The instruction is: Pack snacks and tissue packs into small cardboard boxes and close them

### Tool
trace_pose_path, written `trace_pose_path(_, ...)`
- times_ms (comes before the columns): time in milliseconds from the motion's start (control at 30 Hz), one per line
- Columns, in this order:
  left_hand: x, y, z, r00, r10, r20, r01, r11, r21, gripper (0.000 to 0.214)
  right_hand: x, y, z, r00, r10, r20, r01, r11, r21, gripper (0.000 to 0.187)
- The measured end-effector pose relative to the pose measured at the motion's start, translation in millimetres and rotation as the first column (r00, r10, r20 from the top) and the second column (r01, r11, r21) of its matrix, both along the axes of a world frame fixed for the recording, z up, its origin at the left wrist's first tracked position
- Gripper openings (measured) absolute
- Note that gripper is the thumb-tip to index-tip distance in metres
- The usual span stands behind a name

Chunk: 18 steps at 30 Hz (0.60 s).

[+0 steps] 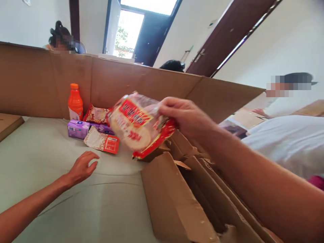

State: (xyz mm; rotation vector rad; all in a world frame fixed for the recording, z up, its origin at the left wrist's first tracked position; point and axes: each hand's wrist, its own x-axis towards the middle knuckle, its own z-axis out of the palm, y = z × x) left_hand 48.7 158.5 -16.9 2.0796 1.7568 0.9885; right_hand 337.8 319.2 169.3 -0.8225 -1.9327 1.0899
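My right hand (177, 113) pinches the edge of a clear and red snack packet (135, 126) with round pale pieces inside, held up over the corner of an open cardboard box (174, 199). Low over the green cloth, my left hand (83, 167) holds nothing, its fingers loosely curved and thumb apart. Just beyond it lies a red and white pouch (102, 140). Behind the pouch are purple tissue packs (78, 129), a red snack bag (97, 114) and an upright orange bottle (75, 103). The raised packet hides part of this group.
A cardboard wall (141, 79) runs along the back of the green-covered surface (113, 209). Another flat cardboard piece (8, 125) sits at the left edge. A person in a white shirt (286, 141) is at the right, and two other heads show behind the wall.
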Motion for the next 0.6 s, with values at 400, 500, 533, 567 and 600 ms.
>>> trace_pose_path(400,-100.7,-46.7,-66.0,0.942,0.324,0.084,-0.320,0.946,-0.055,0.052,-248.4,5.5,-84.2,0.784,0.088,0.615,-0.368,0.863,0.347,0.017)
trace_pose_path(500,-94.8,-19.3,-77.9,0.949,0.310,0.059,-0.307,0.950,-0.058,0.058,-219.9,9.5,-70.5,0.797,-0.029,0.604,-0.265,0.881,0.391,0.022)
trace_pose_path(533,-92.9,-12.5,-80.8,0.953,0.299,0.051,-0.296,0.954,-0.049,0.059,-199.3,8.8,-62.6,0.801,-0.063,0.595,-0.229,0.886,0.402,0.023)
trace_pose_path(567,-91.6,-7.3,-83.7,0.958,0.282,0.045,-0.281,0.959,-0.035,0.060,-174.1,6.8,-53.6,0.812,-0.093,0.576,-0.192,0.890,0.414,0.023)
trace_pose_path(600,-91.6,-3.2,-86.9,0.964,0.262,0.044,-0.261,0.965,-0.021,0.060,-145.3,3.3,-43.6,0.831,-0.122,0.543,-0.150,0.891,0.429,0.023)
